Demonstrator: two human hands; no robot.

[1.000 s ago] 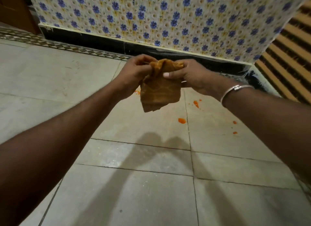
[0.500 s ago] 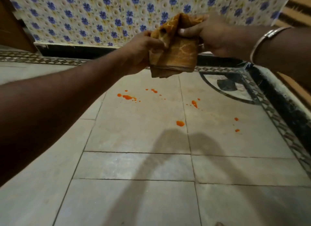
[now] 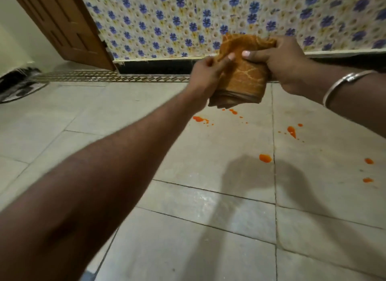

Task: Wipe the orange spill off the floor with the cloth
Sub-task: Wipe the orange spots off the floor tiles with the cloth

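Grips soft, light folded orange patterned cloth (image 3: 242, 80) over orange spill (image 3: 265, 158) on grey tiled floor (image 3: 188, 239), left hand (image 3: 206, 75) pinching its edge, right hand (image 3: 282, 61) curled round its top, probably the surest hold.

Grey tile floor (image 3: 104, 105) w/ dark grout, shadows at ctr. Back wall (image 3: 167, 19): blue-flower paper over black skirting (image 3: 156, 66). Patterned border strip (image 3: 104, 78) along base. Brown wood door (image 3: 62, 25) top left; dark mat (image 3: 18, 84) at left edge.
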